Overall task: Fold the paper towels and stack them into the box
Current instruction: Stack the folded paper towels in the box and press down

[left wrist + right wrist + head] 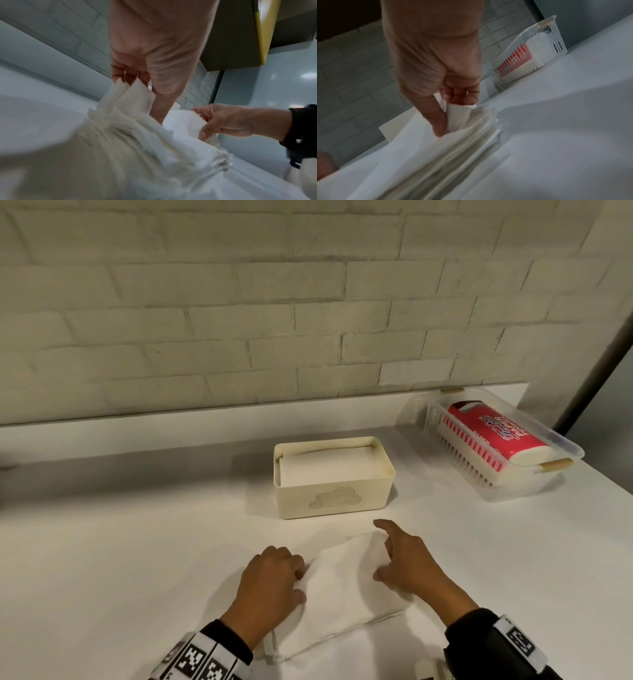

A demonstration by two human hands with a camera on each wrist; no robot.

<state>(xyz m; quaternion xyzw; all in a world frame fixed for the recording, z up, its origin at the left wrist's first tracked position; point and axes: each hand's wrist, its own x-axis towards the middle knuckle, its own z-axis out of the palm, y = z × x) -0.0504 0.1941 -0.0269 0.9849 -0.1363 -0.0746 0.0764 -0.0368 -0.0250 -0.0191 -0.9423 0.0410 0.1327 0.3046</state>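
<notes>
A stack of white paper towels (pixel 342 590) lies on the white counter in front of me. My left hand (pixel 270 583) pinches the far left corner of the top towel (pixel 135 93) between thumb and curled fingers. My right hand (pixel 407 566) pinches the far right corner (pixel 457 116), its index finger pointing out. The top sheet is lifted at its far edge. Behind the stack stands a cream box (pixel 334 498) with a cloud pattern, holding folded towels (pixel 325 467).
A clear plastic basket (pixel 534 484) with a red pack of paper (pixel 496 429) sits at the back right of the counter. A brick wall runs behind. In the right wrist view the basket (pixel 556 39) is beyond my fingers.
</notes>
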